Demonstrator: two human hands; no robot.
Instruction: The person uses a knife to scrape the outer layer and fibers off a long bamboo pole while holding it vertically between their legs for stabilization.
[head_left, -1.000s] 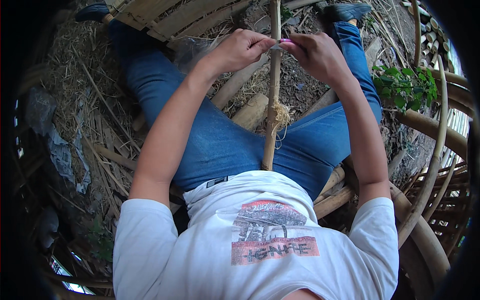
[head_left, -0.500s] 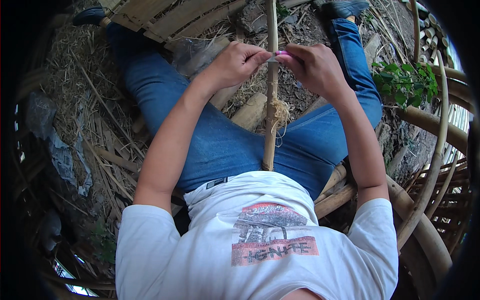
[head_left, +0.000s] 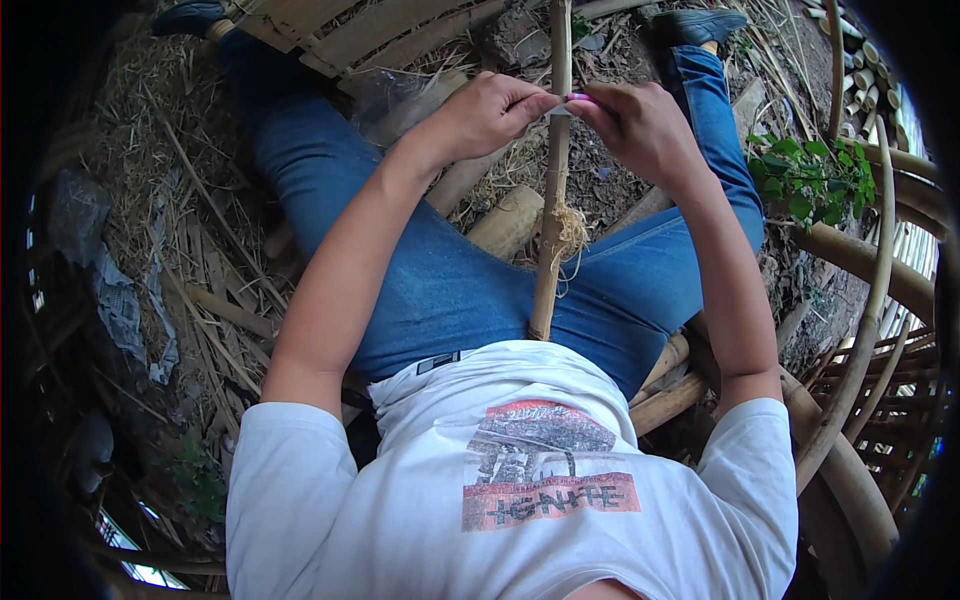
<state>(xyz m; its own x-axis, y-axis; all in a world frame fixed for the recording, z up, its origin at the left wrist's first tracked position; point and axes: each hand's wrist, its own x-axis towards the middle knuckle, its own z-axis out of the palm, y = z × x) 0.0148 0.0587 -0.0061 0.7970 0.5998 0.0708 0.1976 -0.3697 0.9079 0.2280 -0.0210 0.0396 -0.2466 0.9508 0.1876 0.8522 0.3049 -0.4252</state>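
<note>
A long, thin bamboo pole (head_left: 550, 240) runs away from my lap between my spread legs, leaning slightly right at its far end. Across its upper part lies a small pale flat piece (head_left: 558, 109), perhaps a blade or a strip. The fingers of my left hand (head_left: 482, 115) are pinched at its left end. My right hand (head_left: 640, 125) is closed around a small pink piece (head_left: 577, 98), mostly hidden by the fingers, at the other end. Lower on the pole hangs a tangled tuft of straw-coloured fibre (head_left: 570, 230).
Cut bamboo pieces (head_left: 508, 222) lie between my legs. Wooden slats (head_left: 365, 35) stand at the far left, with clear plastic (head_left: 385, 100) beside them. Curved bamboo poles (head_left: 870, 260) and a leafy green plant (head_left: 815, 178) are on the right. Straw and a crumpled sheet (head_left: 118, 305) lie left.
The far end of the pole has swung a little right, and both hands have shifted slightly right and away with it. Less of the pink piece shows.
</note>
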